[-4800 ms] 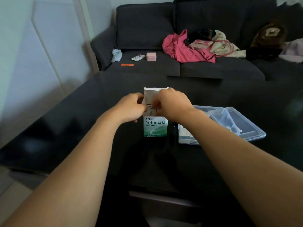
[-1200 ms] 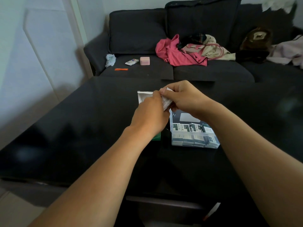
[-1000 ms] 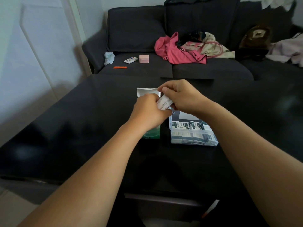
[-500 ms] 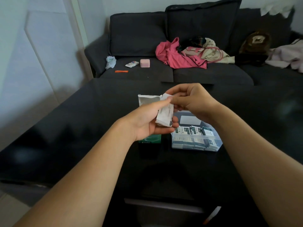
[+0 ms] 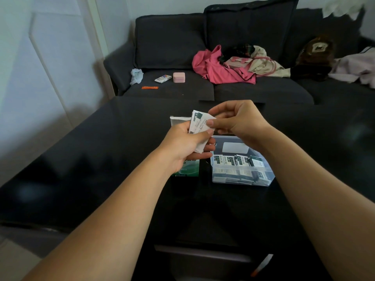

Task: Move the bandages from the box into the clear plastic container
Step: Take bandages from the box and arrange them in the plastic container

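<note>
Centrally, the black glossy surface (image 5: 85, 159) carries two containers side by side. The clear plastic container (image 5: 241, 179), lid off, sits on the right; inside it, wrapped bandages (image 5: 239, 160) stand packed in rows along the near wall, and a white rectangular label shows on the far part of its floor. The bandage box (image 5: 187, 169), white above and green below, stands upright just to the left of the container with its top flap open; its interior is hidden behind the left hand. The left hand (image 5: 182, 147) holds a small stack of bandage packets (image 5: 199, 126) above the box, fingers curled under the stack and thumb pressed on top. The right hand (image 5: 235, 120) pinches the upper edge of the stack between thumb and forefinger, remaining fingers curled.
</note>
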### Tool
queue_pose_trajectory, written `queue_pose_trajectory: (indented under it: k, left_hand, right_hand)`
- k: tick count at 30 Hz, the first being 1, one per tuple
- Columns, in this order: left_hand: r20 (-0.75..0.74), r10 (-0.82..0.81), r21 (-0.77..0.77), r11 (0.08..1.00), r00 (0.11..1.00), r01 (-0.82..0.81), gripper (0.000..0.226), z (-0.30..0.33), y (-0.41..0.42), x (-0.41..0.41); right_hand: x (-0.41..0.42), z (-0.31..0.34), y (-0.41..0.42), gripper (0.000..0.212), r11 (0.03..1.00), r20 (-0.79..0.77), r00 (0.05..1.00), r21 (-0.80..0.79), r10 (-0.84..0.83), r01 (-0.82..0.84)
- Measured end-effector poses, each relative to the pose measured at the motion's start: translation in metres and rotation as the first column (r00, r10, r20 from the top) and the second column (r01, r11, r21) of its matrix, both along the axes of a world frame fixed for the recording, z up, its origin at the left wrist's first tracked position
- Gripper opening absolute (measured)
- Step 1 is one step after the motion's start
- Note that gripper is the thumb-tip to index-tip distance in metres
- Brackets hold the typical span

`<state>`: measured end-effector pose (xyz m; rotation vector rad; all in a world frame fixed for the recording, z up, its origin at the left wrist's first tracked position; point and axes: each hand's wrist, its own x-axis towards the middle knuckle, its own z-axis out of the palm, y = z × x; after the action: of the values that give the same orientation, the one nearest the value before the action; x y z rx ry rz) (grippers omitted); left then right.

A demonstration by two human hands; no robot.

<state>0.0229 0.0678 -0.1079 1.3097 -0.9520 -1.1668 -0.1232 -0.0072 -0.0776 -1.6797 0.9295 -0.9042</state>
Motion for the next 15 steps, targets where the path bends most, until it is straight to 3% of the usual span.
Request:
queue_pose_trajectory:
  k: [15]
  left_hand:
    - [-0.094, 0.058, -0.025, 0.998, 0.994, -0.061, 0.026, 0.0027, -0.0018, 0.0002]
  right_hand:
    - [-0.0060, 0.0013, -0.0025, 0.014, 0.993, 0.018, 0.999, 0.109, -0.038, 0.036]
